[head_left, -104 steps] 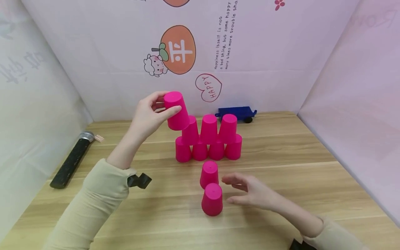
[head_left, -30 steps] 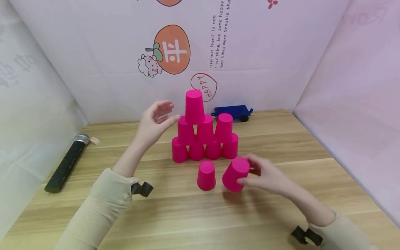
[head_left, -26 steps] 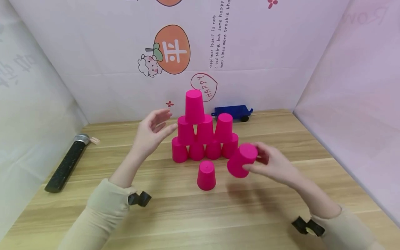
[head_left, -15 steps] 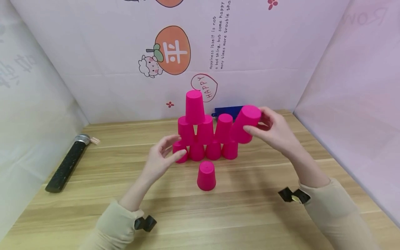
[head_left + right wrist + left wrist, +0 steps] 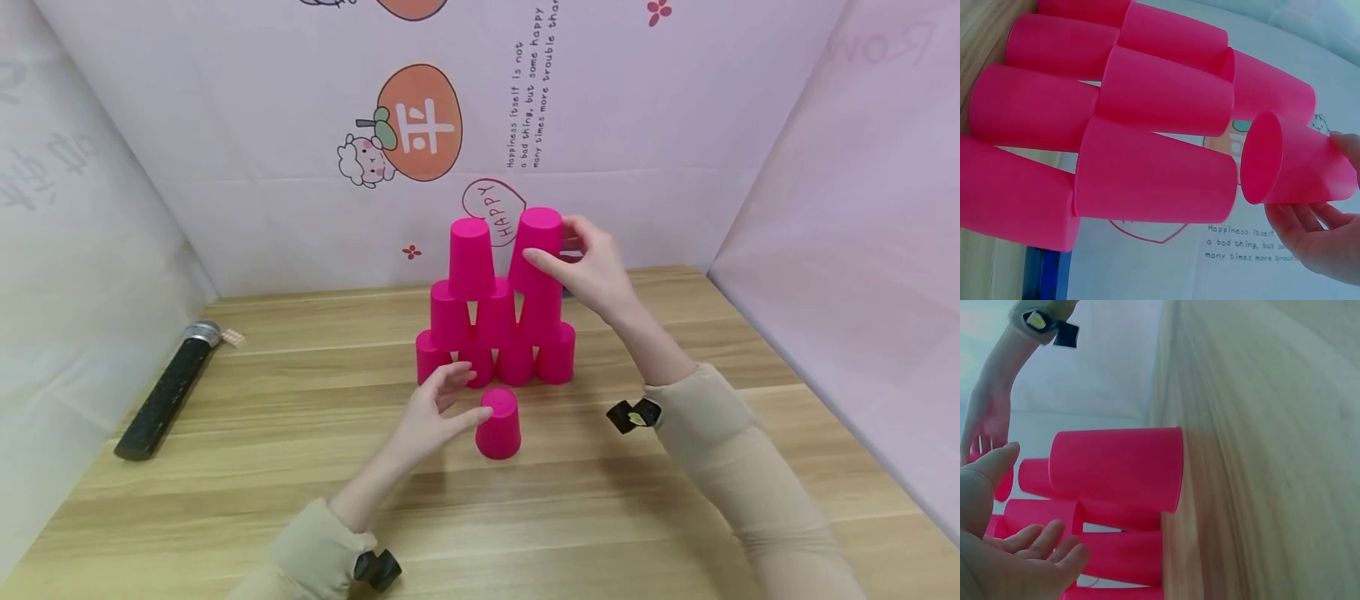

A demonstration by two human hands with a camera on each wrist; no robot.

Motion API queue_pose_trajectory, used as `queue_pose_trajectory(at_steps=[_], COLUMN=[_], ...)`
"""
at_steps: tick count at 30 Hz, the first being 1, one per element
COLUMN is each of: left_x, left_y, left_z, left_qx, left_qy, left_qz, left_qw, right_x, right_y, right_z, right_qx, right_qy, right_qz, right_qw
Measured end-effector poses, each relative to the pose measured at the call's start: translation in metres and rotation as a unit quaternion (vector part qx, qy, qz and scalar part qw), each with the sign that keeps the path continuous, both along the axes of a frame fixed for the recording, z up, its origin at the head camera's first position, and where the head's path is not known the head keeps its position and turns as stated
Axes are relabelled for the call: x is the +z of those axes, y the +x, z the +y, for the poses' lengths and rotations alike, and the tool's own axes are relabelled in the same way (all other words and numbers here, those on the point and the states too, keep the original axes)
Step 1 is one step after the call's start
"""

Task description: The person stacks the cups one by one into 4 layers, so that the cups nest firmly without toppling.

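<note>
My right hand [image 5: 592,267] grips an upside-down pink cup [image 5: 534,237] between thumb and fingers, above the right end of the cup pyramid's second tier. In the right wrist view a small gap separates this held cup [image 5: 1310,164] from the second-tier cup [image 5: 1157,172] beneath it. One top-tier cup [image 5: 471,260] stands to its left, over a row of three and a bottom row of several. A lone upside-down cup [image 5: 498,435] stands on the table in front. Beside it my left hand [image 5: 427,417] has loosely bent fingers and holds nothing; the left wrist view shows its palm bare [image 5: 1007,562].
A black microphone [image 5: 171,392] with a silver head lies at the table's left. Behind the pyramid, a blue toy trailer [image 5: 1050,275] is mostly hidden in the head view. A printed white cloth [image 5: 300,167] walls the back and sides of the wooden table [image 5: 315,467].
My right hand lifted a cup from the front and carried it up to the pyramid's top right. My left hand set a cup on top, let go, and came down toward the lone cup.
</note>
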State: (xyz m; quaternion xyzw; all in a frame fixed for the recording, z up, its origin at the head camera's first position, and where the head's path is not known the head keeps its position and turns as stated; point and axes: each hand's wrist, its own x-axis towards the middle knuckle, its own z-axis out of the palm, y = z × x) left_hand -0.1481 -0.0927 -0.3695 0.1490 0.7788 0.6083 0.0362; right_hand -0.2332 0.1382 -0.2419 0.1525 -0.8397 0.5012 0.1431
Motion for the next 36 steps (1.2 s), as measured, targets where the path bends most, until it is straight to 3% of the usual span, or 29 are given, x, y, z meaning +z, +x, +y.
queue_pose_trajectory(at_steps=[15, 36], left_x=[-0.009, -0.014], left_y=[-0.002, -0.006], left_z=[0.023, 0.023], left_qx=[-0.012, -0.022], left_qy=[-0.078, -0.103], left_qz=[-0.039, -0.023], left_qw=[0.9961, 0.9942], right_x=[-0.012, -0.012], right_y=[-0.015, -0.015], right_z=[-0.012, -0.014], right_qx=[0.004, -0.004], right_qy=[0.02, 0.025], right_qz=[-0.011, -0.013], right_qw=[1.0, 1.0])
